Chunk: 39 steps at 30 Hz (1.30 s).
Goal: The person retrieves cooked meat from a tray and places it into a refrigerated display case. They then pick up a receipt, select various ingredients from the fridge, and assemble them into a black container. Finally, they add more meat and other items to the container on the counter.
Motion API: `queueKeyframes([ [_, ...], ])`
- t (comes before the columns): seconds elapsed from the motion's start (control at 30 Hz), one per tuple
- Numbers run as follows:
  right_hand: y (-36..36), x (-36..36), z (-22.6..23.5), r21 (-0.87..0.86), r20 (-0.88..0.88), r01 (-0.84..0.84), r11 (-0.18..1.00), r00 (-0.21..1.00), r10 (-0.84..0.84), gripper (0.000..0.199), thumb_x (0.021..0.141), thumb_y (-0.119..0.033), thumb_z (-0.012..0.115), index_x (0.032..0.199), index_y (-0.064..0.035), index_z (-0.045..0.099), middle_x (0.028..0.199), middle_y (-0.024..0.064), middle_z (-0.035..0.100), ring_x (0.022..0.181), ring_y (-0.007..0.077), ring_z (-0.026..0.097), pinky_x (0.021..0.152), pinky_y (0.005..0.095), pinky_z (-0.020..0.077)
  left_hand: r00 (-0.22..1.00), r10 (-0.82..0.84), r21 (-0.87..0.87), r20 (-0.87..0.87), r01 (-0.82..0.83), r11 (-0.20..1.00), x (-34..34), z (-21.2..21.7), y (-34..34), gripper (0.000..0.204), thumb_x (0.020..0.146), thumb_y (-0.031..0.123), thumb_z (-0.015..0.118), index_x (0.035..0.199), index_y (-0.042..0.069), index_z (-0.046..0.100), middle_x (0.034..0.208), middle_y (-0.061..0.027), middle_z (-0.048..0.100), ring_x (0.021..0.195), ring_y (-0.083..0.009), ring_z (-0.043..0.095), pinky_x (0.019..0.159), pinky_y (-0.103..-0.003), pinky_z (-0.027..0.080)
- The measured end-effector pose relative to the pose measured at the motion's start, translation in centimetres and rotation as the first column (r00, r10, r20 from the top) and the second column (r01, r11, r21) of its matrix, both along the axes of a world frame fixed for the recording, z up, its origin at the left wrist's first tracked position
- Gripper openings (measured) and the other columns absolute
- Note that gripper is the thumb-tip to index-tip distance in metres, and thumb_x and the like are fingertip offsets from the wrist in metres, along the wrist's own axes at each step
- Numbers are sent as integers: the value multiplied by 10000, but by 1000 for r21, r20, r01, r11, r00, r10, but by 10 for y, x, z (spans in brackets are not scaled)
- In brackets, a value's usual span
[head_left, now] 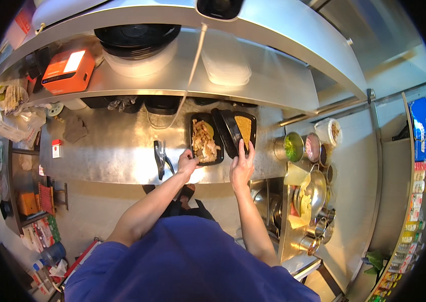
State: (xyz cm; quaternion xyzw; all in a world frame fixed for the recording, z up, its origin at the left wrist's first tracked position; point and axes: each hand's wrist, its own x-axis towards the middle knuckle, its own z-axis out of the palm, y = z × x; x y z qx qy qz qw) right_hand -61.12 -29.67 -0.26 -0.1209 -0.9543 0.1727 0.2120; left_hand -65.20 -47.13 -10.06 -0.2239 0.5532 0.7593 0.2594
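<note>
A black tray of pale brown, meat-like pieces sits on the steel counter. At its near left corner my left hand is closed on the rim. Just right of it, a second black container leans at a tilt, partly over a black tray of tan, grainy stuff. My right hand reaches up to the near end of these, fingers on the tilted container; its thumb is partly hidden. Left of my left hand lie black-handled tongs or pliers, apart from it.
A steel shelf spans above the counter, holding black plates, an orange device and clear lids. At right stand metal pots, one with chopped greens, and a steel bowl. A red-white box lies at left.
</note>
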Motion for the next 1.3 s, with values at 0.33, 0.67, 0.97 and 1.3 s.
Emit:
queueKeyframes([
  [0.33,60,18,-29,-960,219,234,156,970,-109,343,830,64,495,1156,35,596,959,94,657,693,178,648,500,274,575,997,-12,57,73,8,998,-2,-21,-7,249,802,-114,574,869,66,416,867,-70,478,773,-207,604,691,-353,632],
  [0.67,116,32,-73,-984,171,179,-4,931,-323,300,872,-46,558,1152,60,535,943,140,653,585,227,636,548,307,533,978,-26,-32,209,33,999,17,-28,-48,284,944,125,594,1183,47,461,1029,-132,603,894,-240,674,780,-333,590],
  [0.97,83,-119,-51,-971,112,118,208,993,-38,261,882,-87,610,1094,65,598,953,152,673,582,176,648,569,271,539,977,62,-320,202,6,947,75,9,-100,265,932,90,564,1171,25,469,1054,-173,627,916,-268,676,807,-359,578],
  [1.3,47,-243,-179,-878,33,113,465,984,-177,267,834,-204,709,963,26,668,797,147,682,650,233,631,598,353,503,991,-53,-374,124,96,923,92,32,-93,280,950,113,544,1206,39,459,1138,-184,600,973,-287,657,840,-392,566],
])
